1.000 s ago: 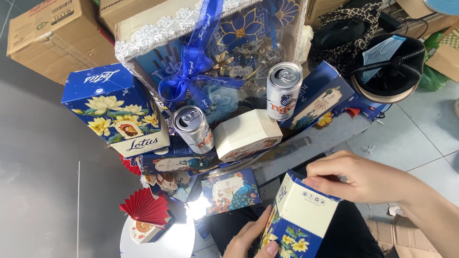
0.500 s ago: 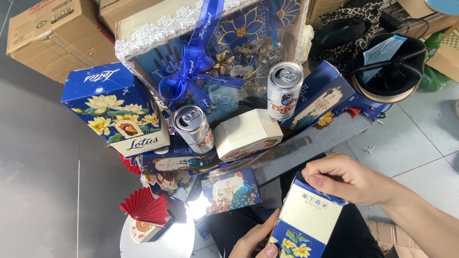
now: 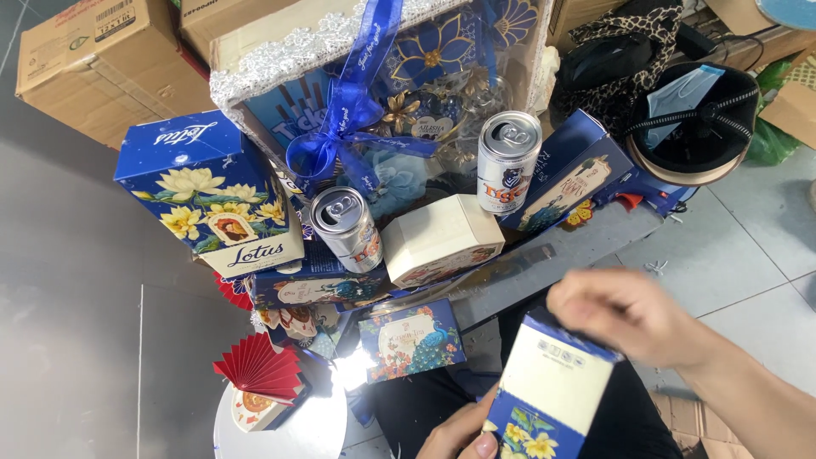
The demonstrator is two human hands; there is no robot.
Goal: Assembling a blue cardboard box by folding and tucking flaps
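1. Grey floor tiles (image 3: 748, 229) and stacked cardboard cartons (image 3: 93, 59) are framing a blue gift display.
2. Right hand (image 3: 633, 314) is closing on the top of a blue flowered box (image 3: 552, 399), left hand (image 3: 459, 438) is bracing its lower edge, keeping it upright at the floor's near edge.
3. Ribboned hamper (image 3: 374, 102) is holding boxes and ornaments; two drink cans (image 3: 508, 161) are leaning against it.

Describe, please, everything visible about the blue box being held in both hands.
The blue carton looks like printed cardboard: a cream side panel, yellow and white flowers near its lower end. It tilts, upper end to the right. The right hand, motion-blurred, grips that end; the left hand supports the bottom. It hangs over the person's dark lap.
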